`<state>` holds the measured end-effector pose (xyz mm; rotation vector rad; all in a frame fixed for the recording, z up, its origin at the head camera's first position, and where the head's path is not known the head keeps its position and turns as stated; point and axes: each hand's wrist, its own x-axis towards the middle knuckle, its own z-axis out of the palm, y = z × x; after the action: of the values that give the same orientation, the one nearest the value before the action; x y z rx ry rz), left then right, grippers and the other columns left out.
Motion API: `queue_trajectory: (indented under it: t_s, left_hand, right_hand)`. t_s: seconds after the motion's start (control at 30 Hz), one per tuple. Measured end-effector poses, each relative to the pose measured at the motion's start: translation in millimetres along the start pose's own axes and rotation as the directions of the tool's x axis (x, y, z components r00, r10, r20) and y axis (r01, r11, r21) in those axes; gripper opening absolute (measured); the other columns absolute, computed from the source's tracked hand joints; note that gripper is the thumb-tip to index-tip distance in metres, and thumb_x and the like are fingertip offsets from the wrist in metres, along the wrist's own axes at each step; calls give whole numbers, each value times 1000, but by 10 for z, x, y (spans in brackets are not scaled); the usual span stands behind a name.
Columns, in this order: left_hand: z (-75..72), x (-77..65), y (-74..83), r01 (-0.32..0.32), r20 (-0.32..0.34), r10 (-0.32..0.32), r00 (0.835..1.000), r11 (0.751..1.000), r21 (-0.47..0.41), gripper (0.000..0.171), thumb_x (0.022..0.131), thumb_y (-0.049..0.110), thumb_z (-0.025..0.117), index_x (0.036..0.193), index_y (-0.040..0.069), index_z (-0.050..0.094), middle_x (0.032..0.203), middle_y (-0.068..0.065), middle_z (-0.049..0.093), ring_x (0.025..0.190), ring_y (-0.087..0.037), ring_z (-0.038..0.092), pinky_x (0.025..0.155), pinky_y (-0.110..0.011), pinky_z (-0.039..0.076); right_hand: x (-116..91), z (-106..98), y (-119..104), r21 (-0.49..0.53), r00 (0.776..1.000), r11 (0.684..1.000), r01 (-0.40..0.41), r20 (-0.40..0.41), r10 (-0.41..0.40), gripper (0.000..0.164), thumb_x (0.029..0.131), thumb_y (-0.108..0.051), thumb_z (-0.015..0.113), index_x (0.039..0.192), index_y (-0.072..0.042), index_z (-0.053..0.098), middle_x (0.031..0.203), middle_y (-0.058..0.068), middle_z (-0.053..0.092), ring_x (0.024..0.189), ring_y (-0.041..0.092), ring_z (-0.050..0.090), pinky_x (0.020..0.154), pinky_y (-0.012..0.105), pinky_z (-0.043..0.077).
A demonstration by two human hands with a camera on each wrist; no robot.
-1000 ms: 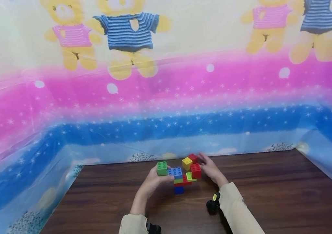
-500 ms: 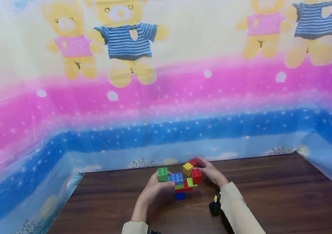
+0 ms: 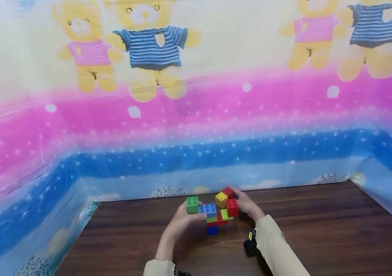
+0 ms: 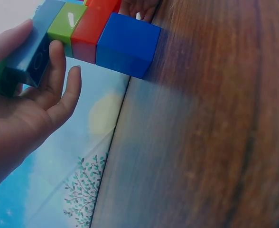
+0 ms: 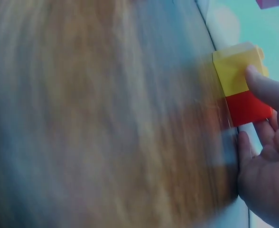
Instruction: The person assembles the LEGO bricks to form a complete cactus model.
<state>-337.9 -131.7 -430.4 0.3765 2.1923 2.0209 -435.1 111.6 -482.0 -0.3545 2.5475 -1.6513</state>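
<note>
A build of toy building bricks stands over the table, held by my left hand (image 3: 179,221). My left thumb lies along its light blue brick (image 3: 207,210), with the fingers curled on the far side. A green brick (image 3: 192,205) sits at the left end. Below are lime and red layers and a dark blue brick (image 4: 125,45) at the bottom. To the right rises a red brick (image 3: 232,207). Behind it, my right hand (image 3: 246,204) holds a yellow brick (image 5: 237,71) joined to a red one (image 5: 247,108), thumb on the yellow. Whether this pair joins the build is unclear.
The dark wooden table (image 3: 320,230) runs back to a printed cloth (image 3: 196,115) with bears, which bounds it behind and at both sides. A black wrist camera (image 3: 250,245) sits by the right sleeve.
My right hand's fingers, spread near the back red brick earlier, have closed in round the yellow and red bricks. The left hand keeps its hold. The head view has tilted slightly.
</note>
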Motion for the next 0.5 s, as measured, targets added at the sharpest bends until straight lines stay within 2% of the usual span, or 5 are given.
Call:
queue_trajectory:
  t_s: [0.17, 0.33, 0.5]
  left_hand:
    - [-4, -1, -17, -6, 2, 6, 1000, 1000, -3, 48, 84, 7, 71, 124, -6, 48, 121, -21, 61, 101, -16, 63, 85, -31, 54]
    - [-6, 0, -28, -5, 2, 5, 1000, 1000, -6, 47, 83, 6, 71, 123, -5, 49, 121, -21, 61, 101, -16, 63, 84, -30, 54]
    - [-14, 2, -15, -3, -4, 3, 1000, 1000, -2, 46, 84, 7, 71, 123, -6, 49, 121, -20, 61, 102, -16, 62, 86, -31, 54]
  right_hand:
    - [1, 52, 50, 10, 997, 1000, 15, -78, -14, 54, 93, -6, 59, 145, -7, 44, 141, 25, 48, 127, 43, 48, 99, 53, 48]
    - [-31, 55, 89, 40, 994, 999, 21, -110, -17, 53, 92, -3, 57, 144, -3, 44, 142, 27, 48, 125, 44, 50, 95, 50, 50]
    - [-45, 53, 103, 67, 991, 997, 32, -134, -23, 53, 92, -2, 56, 144, -2, 44, 143, 27, 48, 129, 44, 48, 99, 49, 48]
